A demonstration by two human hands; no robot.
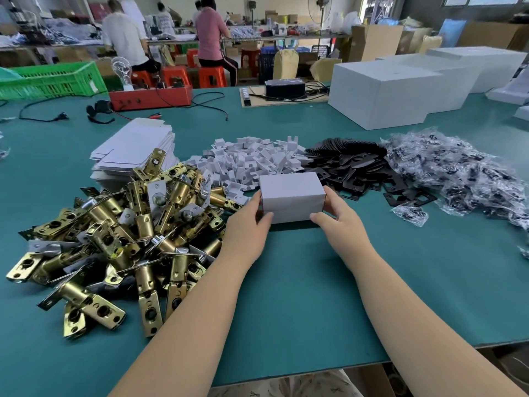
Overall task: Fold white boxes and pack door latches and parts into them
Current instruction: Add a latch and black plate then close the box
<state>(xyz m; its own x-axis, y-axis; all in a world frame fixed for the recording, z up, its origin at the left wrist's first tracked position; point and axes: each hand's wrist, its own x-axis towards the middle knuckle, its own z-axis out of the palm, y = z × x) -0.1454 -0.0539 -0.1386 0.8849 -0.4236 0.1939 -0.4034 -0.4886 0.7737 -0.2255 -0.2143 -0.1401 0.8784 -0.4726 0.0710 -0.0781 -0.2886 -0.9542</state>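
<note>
Both the left hand (pixel 247 222) and right hand (pixel 336 217) grasp the small closed white cardboard box (pixel 292 197) by its ends with curled fingers on the green bench (pixel 286 296), where squeezing might buckle its thin walls.

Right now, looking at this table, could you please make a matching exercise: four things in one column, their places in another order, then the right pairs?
1. small closed white cardboard box
2. pile of brass-coloured metal door latches
3. heap of clear plastic bags
4. stack of flat white box blanks

A. far right of the table
B. between both hands
C. left, near the edge
D. behind the latches

Pairs: 1-B, 2-C, 3-A, 4-D
</note>
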